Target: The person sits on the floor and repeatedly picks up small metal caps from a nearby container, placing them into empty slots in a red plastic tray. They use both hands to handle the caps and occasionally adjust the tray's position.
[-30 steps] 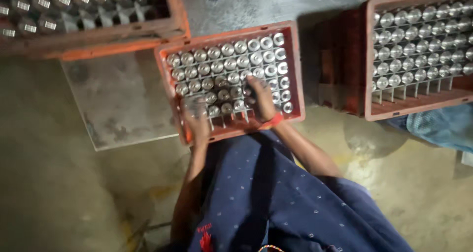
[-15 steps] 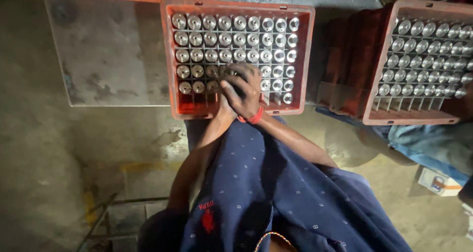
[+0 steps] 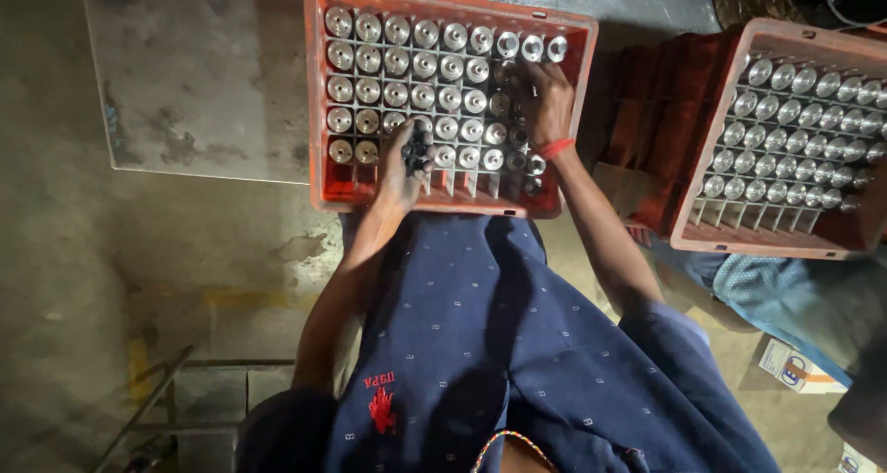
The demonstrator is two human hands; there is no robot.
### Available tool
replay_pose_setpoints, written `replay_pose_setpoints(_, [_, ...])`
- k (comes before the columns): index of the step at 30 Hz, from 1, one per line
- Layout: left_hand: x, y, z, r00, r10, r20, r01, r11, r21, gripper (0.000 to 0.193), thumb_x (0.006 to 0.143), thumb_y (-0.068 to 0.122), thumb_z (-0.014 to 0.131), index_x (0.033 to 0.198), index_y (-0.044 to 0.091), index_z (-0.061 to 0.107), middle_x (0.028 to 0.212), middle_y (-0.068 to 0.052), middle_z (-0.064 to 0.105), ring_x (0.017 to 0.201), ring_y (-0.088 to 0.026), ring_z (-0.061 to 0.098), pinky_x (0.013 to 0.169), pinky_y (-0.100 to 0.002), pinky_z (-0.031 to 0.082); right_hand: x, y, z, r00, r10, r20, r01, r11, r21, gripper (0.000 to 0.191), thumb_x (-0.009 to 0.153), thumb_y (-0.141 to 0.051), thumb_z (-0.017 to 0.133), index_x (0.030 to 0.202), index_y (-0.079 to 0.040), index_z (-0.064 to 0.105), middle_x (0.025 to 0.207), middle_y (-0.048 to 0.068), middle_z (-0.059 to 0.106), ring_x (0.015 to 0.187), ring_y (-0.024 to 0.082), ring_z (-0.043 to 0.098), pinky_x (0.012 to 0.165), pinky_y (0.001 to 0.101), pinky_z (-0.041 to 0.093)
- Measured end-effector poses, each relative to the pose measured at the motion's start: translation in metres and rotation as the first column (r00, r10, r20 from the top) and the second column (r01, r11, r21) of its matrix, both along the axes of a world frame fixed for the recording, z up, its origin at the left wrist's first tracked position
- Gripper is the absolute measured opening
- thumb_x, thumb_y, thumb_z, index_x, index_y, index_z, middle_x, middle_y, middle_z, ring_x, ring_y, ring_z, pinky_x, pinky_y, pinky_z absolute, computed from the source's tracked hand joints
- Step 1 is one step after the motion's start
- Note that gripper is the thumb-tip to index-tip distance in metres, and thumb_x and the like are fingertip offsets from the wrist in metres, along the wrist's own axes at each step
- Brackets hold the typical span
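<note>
The left hand is closed around a small dark metal part at the near edge of the orange crate. The right hand rests palm down with fingers spread on the shiny metal cylinders at the crate's right side; whether it grips one cannot be told. The cylinders stand upright in the crate's grid cells, with the nearest row empty. To the right sits a second crate of similar cylinders. Both crates rest on a grey, stained floor.
</note>
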State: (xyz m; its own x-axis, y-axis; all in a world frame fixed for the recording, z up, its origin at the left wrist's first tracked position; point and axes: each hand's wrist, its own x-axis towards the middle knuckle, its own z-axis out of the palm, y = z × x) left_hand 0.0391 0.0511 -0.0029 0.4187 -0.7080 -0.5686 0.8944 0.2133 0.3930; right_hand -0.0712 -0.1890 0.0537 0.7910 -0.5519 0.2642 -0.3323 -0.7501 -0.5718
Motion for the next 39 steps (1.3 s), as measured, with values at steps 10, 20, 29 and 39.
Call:
replay_pose_setpoints(10, [0.000, 0.004, 0.012, 0.998, -0.059, -0.030, 0.060, 0.998, 0.036, 0.020, 0.098, 0.031, 0.065, 0.104, 0.012, 0.066, 0.084, -0.003, 0.069, 0.068, -0.012, 0.065, 0.051, -0.026, 0.045, 0.025, -0.010, -0.016, 0.974, 0.094, -0.205, -0.125, 0.981, -0.147, 0.023, 0.081, -0.001, 0.072, 0.103, -0.007, 0.076, 0.096, 0.017, 0.070, 0.097, 0.040, 0.067, 0.077, 0.0481, 0.054])
replay_pose_setpoints(20, [-0.005, -0.005, 0.033, 0.929, -0.315, 0.195, 0.325, 0.946, -0.021, 0.047, 0.101, 0.019, 0.064, 0.147, 0.014, 0.056, 0.081, 0.003, 0.060, 0.056, -0.004, 0.046, 0.044, -0.019, 0.034, -0.030, 0.064, 0.002, 0.997, -0.074, 0.020, 0.032, 0.641, 0.767, 0.035, 0.104, -0.031, 0.068, 0.122, -0.001, 0.073, 0.109, 0.005, 0.076, 0.096, 0.010, 0.066, 0.086, 0.0300, 0.054])
replay_pose_setpoints(29, [-0.035, -0.015, 0.010, 0.911, -0.394, 0.125, 0.382, 0.917, 0.112, 0.039, 0.102, 0.028, 0.066, 0.136, 0.012, 0.056, 0.079, 0.002, 0.057, 0.058, -0.006, 0.050, 0.044, -0.021, 0.035, -0.048, 0.125, -0.026, 0.976, -0.210, 0.056, 0.036, 0.410, 0.912, 0.022, 0.098, -0.013, 0.076, 0.114, 0.002, 0.071, 0.103, 0.002, 0.073, 0.092, 0.010, 0.065, 0.084, 0.0268, 0.054])
replay_pose_setpoints(39, [-0.013, -0.009, -0.001, 0.977, -0.201, -0.075, 0.202, 0.979, 0.012, 0.030, 0.101, 0.038, 0.058, 0.110, 0.010, 0.064, 0.085, -0.004, 0.065, 0.061, -0.012, 0.058, 0.047, -0.026, 0.040, -0.038, 0.060, -0.011, 0.978, -0.195, 0.070, 0.152, 0.905, 0.398, 0.016, 0.091, -0.005, 0.080, 0.107, -0.003, 0.076, 0.098, 0.011, 0.074, 0.087, 0.022, 0.072, 0.078, 0.0340, 0.058])
